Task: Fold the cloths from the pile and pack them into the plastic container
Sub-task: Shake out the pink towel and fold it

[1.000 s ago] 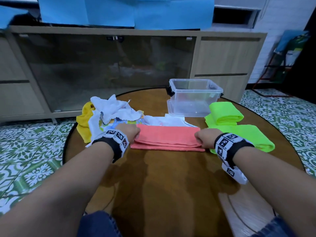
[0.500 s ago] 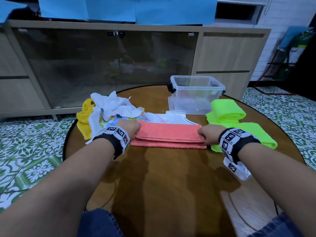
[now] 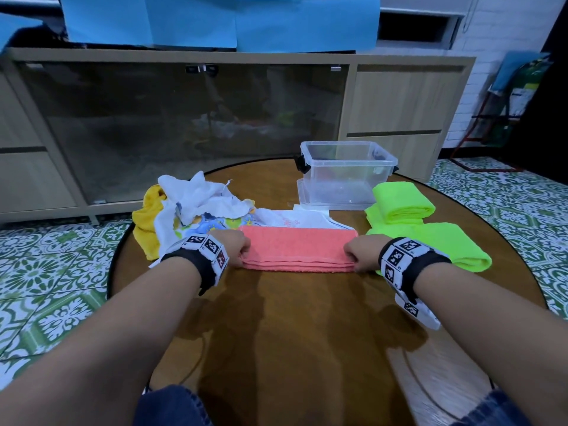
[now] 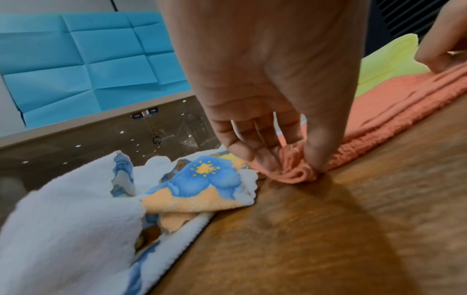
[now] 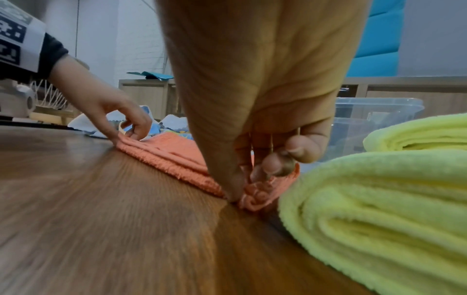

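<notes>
A salmon-pink cloth (image 3: 296, 249) lies folded into a long strip across the round wooden table (image 3: 292, 333). My left hand (image 3: 235, 252) pinches its left end (image 4: 297, 172) between thumb and fingers. My right hand (image 3: 358, 256) pinches the right end (image 5: 257, 194) the same way. The clear plastic container (image 3: 347, 176) stands open and empty behind the strip. A loose pile of white, yellow and flower-printed cloths (image 3: 187, 210) sits at the left, seen close up as the flower-printed cloth (image 4: 197, 185) in the left wrist view.
Two folded neon green cloths (image 3: 405, 207) (image 3: 442, 244) lie right of the pink strip, touching my right wrist, and appear as a green cloth (image 5: 379, 199) in the right wrist view. A white cloth (image 3: 304, 221) lies flat behind the strip. A wooden cabinet (image 3: 399, 118) stands beyond the table.
Both hands keep their pinch on the ends of the pink cloth. The strip looks slightly straighter and tauter than a second ago; the head view has shifted a little.
</notes>
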Demonstrator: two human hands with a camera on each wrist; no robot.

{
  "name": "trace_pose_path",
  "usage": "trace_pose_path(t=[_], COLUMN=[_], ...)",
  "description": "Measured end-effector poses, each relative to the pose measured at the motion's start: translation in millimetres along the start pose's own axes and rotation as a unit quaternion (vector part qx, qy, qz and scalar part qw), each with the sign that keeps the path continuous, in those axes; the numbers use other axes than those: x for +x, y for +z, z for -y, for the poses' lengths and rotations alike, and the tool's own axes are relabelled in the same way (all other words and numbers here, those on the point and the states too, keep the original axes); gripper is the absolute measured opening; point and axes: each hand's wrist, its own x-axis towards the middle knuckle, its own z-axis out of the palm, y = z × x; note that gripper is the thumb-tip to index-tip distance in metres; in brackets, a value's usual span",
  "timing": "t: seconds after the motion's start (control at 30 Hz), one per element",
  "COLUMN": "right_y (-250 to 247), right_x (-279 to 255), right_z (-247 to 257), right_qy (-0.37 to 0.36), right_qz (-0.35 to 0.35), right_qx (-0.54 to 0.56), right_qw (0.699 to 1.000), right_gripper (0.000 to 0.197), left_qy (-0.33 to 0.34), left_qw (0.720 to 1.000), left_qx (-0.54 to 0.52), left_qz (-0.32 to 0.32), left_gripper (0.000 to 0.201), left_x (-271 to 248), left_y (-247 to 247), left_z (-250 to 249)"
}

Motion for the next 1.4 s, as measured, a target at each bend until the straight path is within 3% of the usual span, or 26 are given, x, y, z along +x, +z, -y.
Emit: trace_pose_path(t=[0.13, 0.23, 0.33, 0.4, 0.43, 0.47, 0.53, 0.6, 0.63, 0.77, 1.0, 1.3, 1.4], right_y=[-2.9, -6.5, -13.7, -20.6, -24.3, -27.1, -29.7, -29.5, -27.8, -5.6, 20.9, 34.5, 28.1], right_x=[-1.6, -4.7, -12.5, -17.4, -19.0, -18.5, -13.1, -6.4, -4.0, 7.8, 15.1, -4.6, -9.2], right_z=[5.3, 6.4, 5.9, 3.6, 3.4, 3.8, 8.3, 21.5, 30.9, 65.1, 58.1, 23.2, 25.0], right_qy=[-0.005, -0.009, -0.016, -0.023, -0.029, -0.029, -0.019, -0.033, -0.05, -0.067, -0.018, 0.049, 0.045], right_qz=[0.009, 0.054, 0.123, 0.119, 0.08, 0.02, -0.108, -0.13, -0.106, -0.012, 0.032, 0.059, 0.027], right_qx=[-0.015, 0.034, 0.083, 0.122, 0.138, 0.142, 0.14, 0.188, 0.213, 0.17, 0.172, 0.178, 0.126], right_qw=[1.0, 0.998, 0.989, 0.985, 0.987, 0.989, 0.984, 0.973, 0.97, 0.983, 0.984, 0.981, 0.991], right_gripper=[0.032, 0.03, 0.025, 0.022, 0.022, 0.024, 0.029, 0.039, 0.044, 0.059, 0.07, 0.075, 0.074], left_qy=[-0.002, -0.018, -0.026, -0.054, -0.064, -0.064, -0.046, -0.006, 0.02, 0.069, -0.017, -0.089, -0.092], left_qw=[1.0, 0.996, 0.983, 0.967, 0.961, 0.966, 0.991, 0.992, 0.99, 0.993, 0.991, 0.983, 0.984], left_qx=[0.017, -0.027, -0.073, -0.132, -0.162, -0.169, -0.112, -0.118, -0.131, -0.093, -0.082, -0.111, -0.107], left_qz=[0.018, 0.08, 0.165, 0.211, 0.214, 0.187, 0.054, -0.051, -0.056, 0.012, 0.107, 0.115, 0.108], left_gripper=[0.005, 0.025, 0.011, 0.024, 0.03, 0.036, 0.039, 0.037, 0.036, 0.049, 0.071, 0.079, 0.079], left_x=[-1.3, -3.6, -9.1, -11.6, -12.3, -14.1, -13.1, -5.3, -1.1, 10.4, 1.7, -14.8, -13.7], left_y=[-4.9, -9.7, -15.7, -19.6, -22.5, -28.1, -39.3, -41.2, -39.0, -9.1, 19.4, 38.0, 41.2], left_z=[-6.1, -5.2, -3.6, -5.2, -9.8, -16.6, -36.5, -57.5, -68.3, -100.4, -78.4, -24.3, -23.5])
